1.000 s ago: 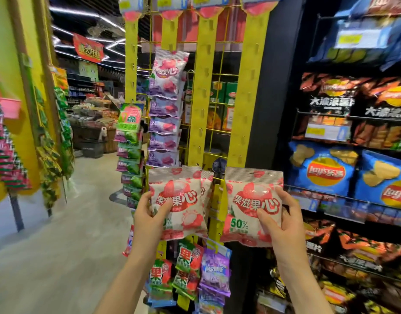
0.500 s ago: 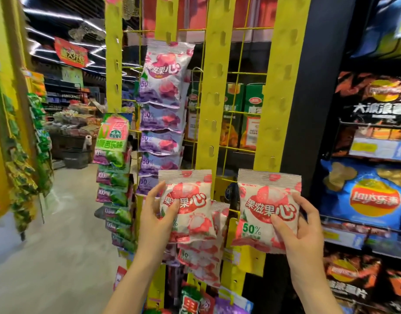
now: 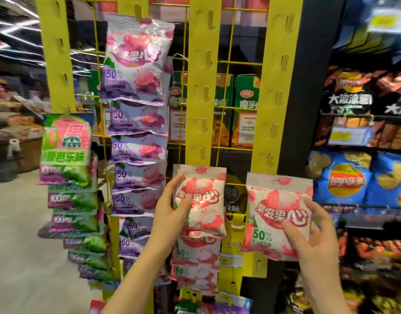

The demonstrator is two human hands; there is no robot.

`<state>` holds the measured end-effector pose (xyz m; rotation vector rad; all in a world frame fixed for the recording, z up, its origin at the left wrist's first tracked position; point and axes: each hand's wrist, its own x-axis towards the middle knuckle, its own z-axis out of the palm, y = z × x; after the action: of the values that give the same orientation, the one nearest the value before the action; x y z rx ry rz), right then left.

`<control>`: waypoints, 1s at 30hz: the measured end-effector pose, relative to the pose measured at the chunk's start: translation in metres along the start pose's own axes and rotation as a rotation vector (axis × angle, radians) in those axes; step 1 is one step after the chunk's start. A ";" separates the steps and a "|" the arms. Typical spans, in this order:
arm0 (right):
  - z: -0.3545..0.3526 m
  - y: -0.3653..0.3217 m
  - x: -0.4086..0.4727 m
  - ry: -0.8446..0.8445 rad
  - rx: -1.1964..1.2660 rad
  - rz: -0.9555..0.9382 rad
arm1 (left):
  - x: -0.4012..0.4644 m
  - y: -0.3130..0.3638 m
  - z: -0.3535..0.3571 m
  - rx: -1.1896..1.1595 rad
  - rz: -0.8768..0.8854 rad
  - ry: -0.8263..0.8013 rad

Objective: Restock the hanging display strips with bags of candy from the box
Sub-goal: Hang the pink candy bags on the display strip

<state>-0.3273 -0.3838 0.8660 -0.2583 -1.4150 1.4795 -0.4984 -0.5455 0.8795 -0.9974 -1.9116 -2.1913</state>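
Note:
Four yellow display strips hang on a yellow wire grid. My left hand (image 3: pixel 172 211) grips a red-and-white candy bag (image 3: pixel 202 200) against the third strip (image 3: pixel 202 87), right above other red bags (image 3: pixel 195 264) hanging there. My right hand (image 3: pixel 312 236) holds a second red-and-white bag (image 3: pixel 276 214) in front of the lower part of the fourth strip (image 3: pixel 277 87), whose upper hooks are bare. Purple bags (image 3: pixel 136 114) fill the second strip and green bags (image 3: pixel 68 166) hang on the first. The box is not in view.
A dark shelf unit on the right carries blue chip bags (image 3: pixel 344 180) and dark chip bags (image 3: pixel 353 98). Green cartons (image 3: pixel 244 109) stand behind the wire grid. An aisle floor (image 3: pixel 20 245) opens to the left, with stacked goods beyond it.
The view has moved closer and higher. My left hand has brought its bag up against the third strip above the hanging red bags. My right hand still holds its bag by the fourth strip.

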 end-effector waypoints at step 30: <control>0.026 -0.008 -0.030 0.068 -0.116 -0.048 | -0.020 -0.013 0.007 0.322 0.144 0.007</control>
<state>-0.3290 -0.4242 0.8663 -0.3414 -1.4441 1.3402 -0.4856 -0.5434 0.8581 -1.0289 -2.0316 -1.7373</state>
